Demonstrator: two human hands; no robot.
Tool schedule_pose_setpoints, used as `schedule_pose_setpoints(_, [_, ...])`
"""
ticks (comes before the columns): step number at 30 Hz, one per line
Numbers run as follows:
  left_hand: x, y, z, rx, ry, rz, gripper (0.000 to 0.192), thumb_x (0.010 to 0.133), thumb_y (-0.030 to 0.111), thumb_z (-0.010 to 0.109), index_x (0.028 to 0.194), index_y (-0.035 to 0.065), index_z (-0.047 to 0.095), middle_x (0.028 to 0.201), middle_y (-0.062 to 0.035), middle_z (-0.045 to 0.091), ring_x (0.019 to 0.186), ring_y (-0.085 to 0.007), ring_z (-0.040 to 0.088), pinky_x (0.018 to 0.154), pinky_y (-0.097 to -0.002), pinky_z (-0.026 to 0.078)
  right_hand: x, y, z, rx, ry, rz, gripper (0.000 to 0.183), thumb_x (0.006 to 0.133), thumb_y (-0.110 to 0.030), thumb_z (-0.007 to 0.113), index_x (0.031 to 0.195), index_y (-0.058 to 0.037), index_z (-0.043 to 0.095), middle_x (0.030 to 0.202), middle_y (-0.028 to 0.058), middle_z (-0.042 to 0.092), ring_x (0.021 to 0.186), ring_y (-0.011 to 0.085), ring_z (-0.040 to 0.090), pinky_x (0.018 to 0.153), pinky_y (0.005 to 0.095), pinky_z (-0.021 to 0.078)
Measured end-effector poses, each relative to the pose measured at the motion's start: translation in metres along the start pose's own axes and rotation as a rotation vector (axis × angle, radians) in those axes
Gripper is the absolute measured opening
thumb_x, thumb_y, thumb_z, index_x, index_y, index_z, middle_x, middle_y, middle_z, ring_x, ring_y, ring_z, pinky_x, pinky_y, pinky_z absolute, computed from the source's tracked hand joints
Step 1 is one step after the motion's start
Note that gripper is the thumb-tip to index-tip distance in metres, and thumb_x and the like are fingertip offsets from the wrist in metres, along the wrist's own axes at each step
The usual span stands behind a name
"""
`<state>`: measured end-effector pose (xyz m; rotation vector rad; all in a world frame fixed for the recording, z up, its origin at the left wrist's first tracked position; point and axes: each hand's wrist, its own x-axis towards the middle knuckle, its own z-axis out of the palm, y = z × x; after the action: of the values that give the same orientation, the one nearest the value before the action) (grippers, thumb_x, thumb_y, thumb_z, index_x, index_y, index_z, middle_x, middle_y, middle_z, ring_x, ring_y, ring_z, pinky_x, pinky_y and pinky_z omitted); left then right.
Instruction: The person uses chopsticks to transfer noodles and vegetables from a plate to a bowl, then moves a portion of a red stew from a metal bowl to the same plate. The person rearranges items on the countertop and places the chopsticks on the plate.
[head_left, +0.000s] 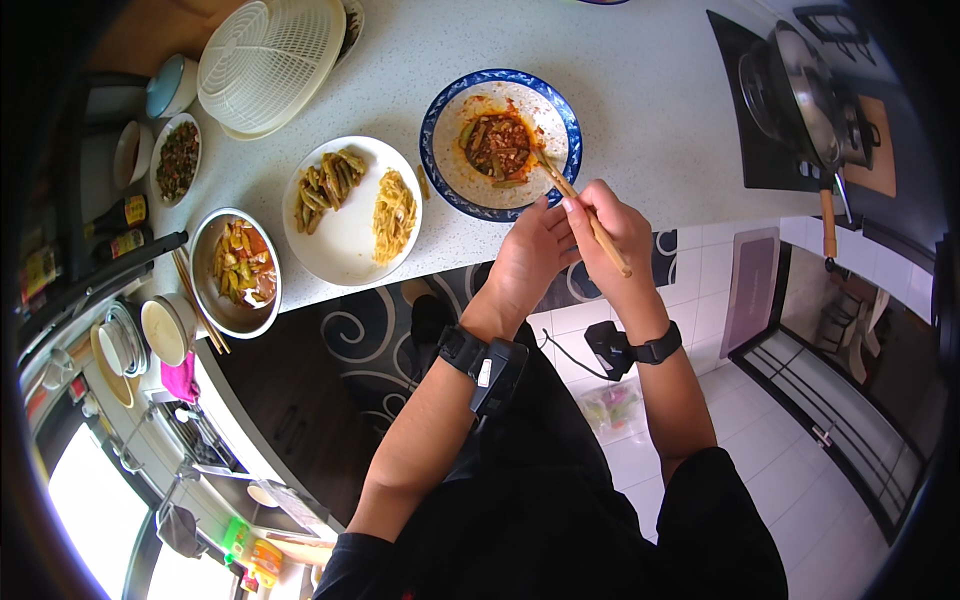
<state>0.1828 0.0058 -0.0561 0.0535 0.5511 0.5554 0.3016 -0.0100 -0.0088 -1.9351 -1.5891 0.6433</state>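
My right hand (619, 232) grips a pair of wooden chopsticks (556, 178). Their tips reach into a blue-rimmed bowl (442, 180) holding chopped food in red oily sauce (501, 144) with a few green pieces. My left hand (525, 251) is cupped close beside the right, at the bowl's near rim; I cannot tell whether it touches the rim. Some of its fingers are hidden behind the right hand. Left of the bowl, a white plate (337, 244) carries green pod-like vegetables (328, 187) and pale yellow shreds (394, 217). One loose green piece (423, 182) lies between plate and bowl.
A steel bowl (273, 300) with food in red sauce stands near the counter's left edge, chopsticks (196, 304) beside it. Farther back are a mesh food cover (274, 67) and a dish of chopped food (176, 160). A lidded wok (810, 97) sits at right.
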Motion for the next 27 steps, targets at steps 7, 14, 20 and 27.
schedule_pose_setpoints(7, [-0.004,0.006,0.004,-0.023,-0.079,0.009,0.067,0.103,0.046,0.029,0.143,-0.0074,0.034,0.142,-0.0183,0.047,0.131,-0.0260,0.045,0.112,-0.0384,0.030,-0.006,-0.001,0.014,0.333,0.170,0.232,0.027,0.097,-0.016,0.060,0.077,-0.0034,0.048,0.057,0.0124,0.058,0.053,0.0234,0.062,0.050,0.0340,0.0450])
schedule_pose_setpoints(14, [-0.045,0.028,0.019,-0.008,-0.039,0.128,0.064,0.103,0.044,0.032,0.142,-0.0055,0.038,0.141,-0.0175,0.049,0.129,-0.0257,0.047,0.109,-0.0390,0.032,-0.011,-0.039,0.029,0.421,0.299,0.132,0.030,0.102,-0.019,0.053,0.077,-0.0035,0.047,0.066,0.0010,0.056,0.061,0.0040,0.048,0.054,0.0233,0.0420])
schedule_pose_setpoints(20, [-0.088,0.068,-0.011,-0.039,0.054,0.320,0.064,0.103,0.042,0.029,0.143,-0.0077,0.034,0.145,-0.0206,0.044,0.136,-0.0283,0.041,0.111,-0.0429,0.031,0.005,-0.071,0.093,0.631,0.302,-0.007,0.027,0.099,-0.015,0.058,0.077,-0.0044,0.047,0.059,0.0030,0.048,0.053,0.0075,0.044,0.048,0.0280,0.0390])
schedule_pose_setpoints(27, [-0.096,0.099,-0.064,-0.070,0.199,0.331,0.061,0.102,0.038,0.030,0.142,-0.0080,0.035,0.142,-0.0207,0.047,0.129,-0.0305,0.045,0.111,-0.0406,0.031,0.018,-0.090,0.148,0.693,0.128,0.002,0.013,0.094,-0.009,0.060,0.085,-0.0008,0.054,0.065,0.0080,0.061,0.058,0.0110,0.058,0.051,0.0277,0.0451])
